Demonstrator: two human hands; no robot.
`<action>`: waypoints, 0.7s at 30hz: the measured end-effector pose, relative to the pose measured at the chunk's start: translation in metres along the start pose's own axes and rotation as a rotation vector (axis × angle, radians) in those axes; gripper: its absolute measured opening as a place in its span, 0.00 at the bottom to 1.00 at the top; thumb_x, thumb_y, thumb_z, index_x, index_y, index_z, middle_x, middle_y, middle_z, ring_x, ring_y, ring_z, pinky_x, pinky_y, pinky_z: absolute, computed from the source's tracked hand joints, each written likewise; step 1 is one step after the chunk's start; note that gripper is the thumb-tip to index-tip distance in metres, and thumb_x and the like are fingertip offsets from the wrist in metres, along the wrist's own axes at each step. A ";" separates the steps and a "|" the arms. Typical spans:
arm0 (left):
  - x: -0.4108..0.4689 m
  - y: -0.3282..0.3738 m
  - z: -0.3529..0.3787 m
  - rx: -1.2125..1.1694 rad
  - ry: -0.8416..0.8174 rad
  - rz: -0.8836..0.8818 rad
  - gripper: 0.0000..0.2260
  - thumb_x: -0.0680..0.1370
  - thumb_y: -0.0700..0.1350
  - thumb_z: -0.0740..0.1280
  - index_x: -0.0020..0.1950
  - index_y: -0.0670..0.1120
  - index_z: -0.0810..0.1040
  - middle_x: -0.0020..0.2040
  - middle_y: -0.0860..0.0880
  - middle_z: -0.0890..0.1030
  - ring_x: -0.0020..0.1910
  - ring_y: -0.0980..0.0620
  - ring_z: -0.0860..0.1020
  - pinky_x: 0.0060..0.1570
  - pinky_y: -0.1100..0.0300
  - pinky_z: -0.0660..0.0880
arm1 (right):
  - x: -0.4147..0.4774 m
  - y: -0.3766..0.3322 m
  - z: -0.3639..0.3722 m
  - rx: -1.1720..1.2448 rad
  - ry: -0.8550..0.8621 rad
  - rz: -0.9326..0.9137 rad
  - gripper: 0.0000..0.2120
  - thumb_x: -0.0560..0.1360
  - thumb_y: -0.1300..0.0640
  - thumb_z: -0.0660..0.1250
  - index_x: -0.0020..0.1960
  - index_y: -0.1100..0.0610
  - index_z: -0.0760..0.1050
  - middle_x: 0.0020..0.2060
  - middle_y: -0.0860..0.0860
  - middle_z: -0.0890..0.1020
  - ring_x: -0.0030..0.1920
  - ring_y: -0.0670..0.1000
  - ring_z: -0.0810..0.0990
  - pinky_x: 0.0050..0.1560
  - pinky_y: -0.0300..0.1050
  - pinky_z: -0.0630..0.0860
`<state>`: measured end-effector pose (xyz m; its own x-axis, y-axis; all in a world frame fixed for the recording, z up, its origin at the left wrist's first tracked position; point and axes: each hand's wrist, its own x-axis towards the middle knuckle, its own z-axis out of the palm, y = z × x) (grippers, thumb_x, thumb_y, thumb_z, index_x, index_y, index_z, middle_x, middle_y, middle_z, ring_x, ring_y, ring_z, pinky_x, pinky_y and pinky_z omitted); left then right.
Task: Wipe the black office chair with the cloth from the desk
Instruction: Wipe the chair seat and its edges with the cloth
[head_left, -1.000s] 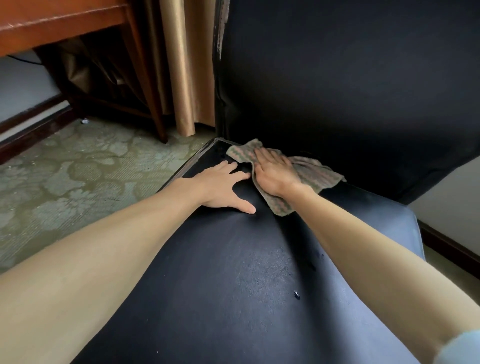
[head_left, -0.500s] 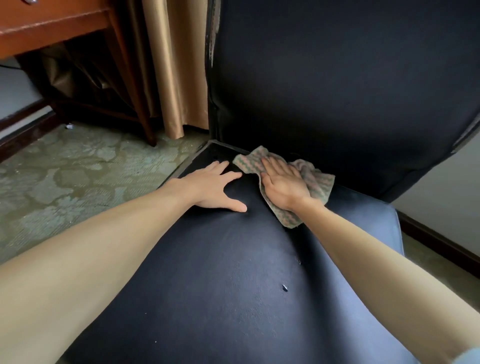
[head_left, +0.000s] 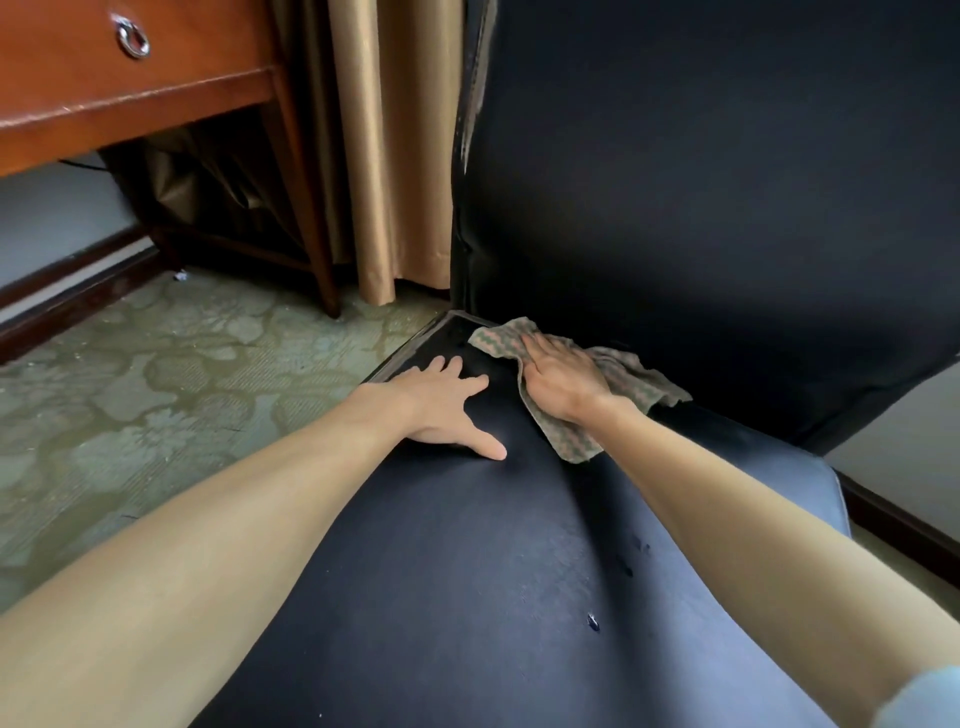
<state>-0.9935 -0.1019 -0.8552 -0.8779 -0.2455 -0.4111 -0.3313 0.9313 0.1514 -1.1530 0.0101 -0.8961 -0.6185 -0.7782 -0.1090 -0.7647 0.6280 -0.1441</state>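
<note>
Currently the wiping step is in hand. The right hand (head_left: 563, 382) lies flat with fingers straight, palm pressing the cloth (head_left: 631, 376) onto the seat (head_left: 467, 571) of the black office chair (head_left: 727, 182); nothing is pinched or curled round. The cloth is spread under that hand, with crumpled edges showing past the fingertips, to its right and below the wrist. Just ahead of the fingertips the seat meets the backrest (head_left: 675, 249), and the cloth's far edge sits in or at that crease; I cannot tell whether it touches the backrest.

The left hand (head_left: 441, 405) is just left of the right one, fingers spread and flat on the bare seat, holding nothing. Judgement: it braces the chair.

Progress (judgement): only the rear left corner of the seat is under the cloth. The broad seat area nearer than both hands shows small specks (head_left: 593, 622), and the backrest looks undone.

Next move (judgement): keep the palm pressing down and draw the cloth toward the body or across to the right, then move the left hand off the patch it covers.

Containers: one drawer (head_left: 132, 39) in the desk (head_left: 156, 119), far left of the left hand. It is closed, so its contents are not visible.
</note>
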 end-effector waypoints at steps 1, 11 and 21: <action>0.000 0.000 0.000 0.010 0.000 -0.002 0.48 0.69 0.72 0.64 0.80 0.54 0.46 0.80 0.44 0.44 0.78 0.44 0.42 0.75 0.46 0.46 | 0.007 -0.005 -0.001 0.005 -0.006 -0.024 0.25 0.83 0.50 0.43 0.79 0.54 0.46 0.79 0.50 0.50 0.78 0.48 0.48 0.76 0.47 0.43; -0.004 0.000 -0.002 0.160 -0.039 -0.068 0.49 0.66 0.79 0.56 0.79 0.56 0.44 0.80 0.44 0.46 0.78 0.42 0.48 0.72 0.44 0.53 | 0.006 -0.013 0.009 0.034 0.069 -0.135 0.25 0.83 0.45 0.42 0.79 0.49 0.48 0.79 0.46 0.51 0.78 0.46 0.46 0.75 0.49 0.43; -0.020 0.003 0.003 0.089 -0.087 -0.193 0.50 0.63 0.80 0.56 0.78 0.61 0.42 0.80 0.49 0.42 0.78 0.45 0.44 0.74 0.46 0.51 | -0.083 0.024 0.015 0.090 0.102 0.118 0.29 0.80 0.43 0.40 0.79 0.51 0.48 0.79 0.49 0.50 0.78 0.50 0.44 0.76 0.59 0.40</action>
<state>-0.9760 -0.0937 -0.8489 -0.7666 -0.4012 -0.5014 -0.4553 0.8902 -0.0162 -1.1172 0.0895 -0.9057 -0.7214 -0.6918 -0.0302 -0.6696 0.7080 -0.2245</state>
